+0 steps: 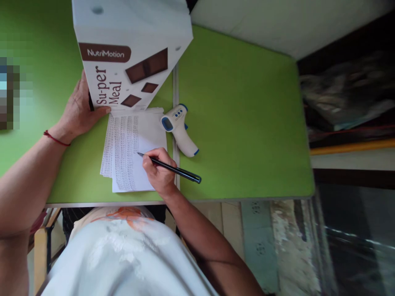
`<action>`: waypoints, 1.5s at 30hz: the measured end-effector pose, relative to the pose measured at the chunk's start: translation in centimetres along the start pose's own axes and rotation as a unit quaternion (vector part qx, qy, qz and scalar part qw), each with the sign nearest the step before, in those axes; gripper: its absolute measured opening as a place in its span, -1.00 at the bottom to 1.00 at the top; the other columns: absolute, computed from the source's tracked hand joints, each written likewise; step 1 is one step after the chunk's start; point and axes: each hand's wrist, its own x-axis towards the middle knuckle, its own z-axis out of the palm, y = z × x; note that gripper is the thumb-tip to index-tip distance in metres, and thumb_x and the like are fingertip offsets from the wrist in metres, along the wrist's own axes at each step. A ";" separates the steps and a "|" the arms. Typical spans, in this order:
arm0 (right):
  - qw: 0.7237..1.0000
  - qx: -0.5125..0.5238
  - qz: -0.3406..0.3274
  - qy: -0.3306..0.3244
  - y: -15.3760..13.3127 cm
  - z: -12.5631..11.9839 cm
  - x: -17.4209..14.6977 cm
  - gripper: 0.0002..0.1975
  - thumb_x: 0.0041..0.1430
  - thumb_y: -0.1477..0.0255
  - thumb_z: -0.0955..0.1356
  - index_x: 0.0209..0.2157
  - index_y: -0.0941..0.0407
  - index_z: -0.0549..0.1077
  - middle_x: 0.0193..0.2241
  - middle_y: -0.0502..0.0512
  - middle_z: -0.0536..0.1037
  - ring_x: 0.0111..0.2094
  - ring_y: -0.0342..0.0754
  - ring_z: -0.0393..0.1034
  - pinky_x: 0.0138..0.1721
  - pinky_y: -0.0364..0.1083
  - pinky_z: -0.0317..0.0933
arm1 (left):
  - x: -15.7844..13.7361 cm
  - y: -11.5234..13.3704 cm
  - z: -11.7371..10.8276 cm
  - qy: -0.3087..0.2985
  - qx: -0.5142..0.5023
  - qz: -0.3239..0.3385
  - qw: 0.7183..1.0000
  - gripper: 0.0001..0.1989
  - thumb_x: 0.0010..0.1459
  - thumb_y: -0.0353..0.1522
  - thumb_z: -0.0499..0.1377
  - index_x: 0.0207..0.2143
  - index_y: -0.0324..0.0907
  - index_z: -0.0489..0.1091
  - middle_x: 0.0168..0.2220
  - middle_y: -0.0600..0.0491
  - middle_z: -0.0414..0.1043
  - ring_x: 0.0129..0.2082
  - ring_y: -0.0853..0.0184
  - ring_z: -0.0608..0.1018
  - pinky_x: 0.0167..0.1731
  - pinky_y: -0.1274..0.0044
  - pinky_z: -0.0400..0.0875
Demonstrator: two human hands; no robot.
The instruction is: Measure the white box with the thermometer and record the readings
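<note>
A black pen (182, 172) is pinched in my right hand (162, 172), its tip at the written columns on the top sheet of paper (151, 142). Several sheets lie overlapped under it, covered in small handwriting too fine to read. My left hand (79, 107) grips the lower left corner of a white NutriMotion "Su-per Meal" box (138, 37), thumb along the bottom edge and fingers partly hidden at its side. Something dark shows between that palm and the box. Just right of the papers lies a white and blue infrared thermometer gun (182, 133).
The green table (243, 115) has a seam running by the thermometer. A pixelated object (8, 94) sits at the far left. Beyond the right edge is a shelf with a plastic-wrapped bundle (336, 98). A pale wall (262, 24) borders the back.
</note>
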 end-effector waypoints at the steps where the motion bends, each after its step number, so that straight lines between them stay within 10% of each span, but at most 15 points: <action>1: 1.000 -0.002 -0.002 0.000 0.0 0.0 0.0 -0.81 0.37 0.24 0.38 -0.33 -0.02 0.42 -0.55 -0.12 0.47 -0.56 -0.09 0.36 -0.46 -0.10 0.40 | 0.0 -0.1 0.0 0.002 -0.001 0.011 1.000 -0.05 0.11 0.30 0.28 0.35 -0.05 0.28 0.42 -0.18 0.39 0.50 -0.24 0.32 0.53 -0.10 0.16; 33: 0.998 0.004 -0.045 0.042 -0.3 0.1 0.2 -0.86 0.35 0.40 0.38 -0.35 -0.01 0.42 -0.56 -0.17 0.50 -0.59 -0.16 0.39 -0.51 -0.18 0.33 | -0.1 -0.1 0.0 0.011 -0.008 0.052 0.999 0.06 0.18 0.42 0.19 0.29 -0.28 0.27 0.50 -0.40 0.24 0.50 -0.23 0.33 0.51 -0.03 0.20; 45: 1.000 0.012 0.010 0.019 -0.4 -0.1 0.2 -0.84 0.34 0.28 0.37 -0.34 -0.02 0.42 -0.56 -0.13 0.48 -0.58 -0.12 0.36 -0.50 -0.13 0.35 | 0.0 -0.3 0.1 0.024 -0.071 0.026 0.997 -0.04 0.03 0.35 0.41 0.19 -0.14 0.39 0.39 -0.16 0.42 0.50 -0.22 0.32 0.56 -0.04 0.12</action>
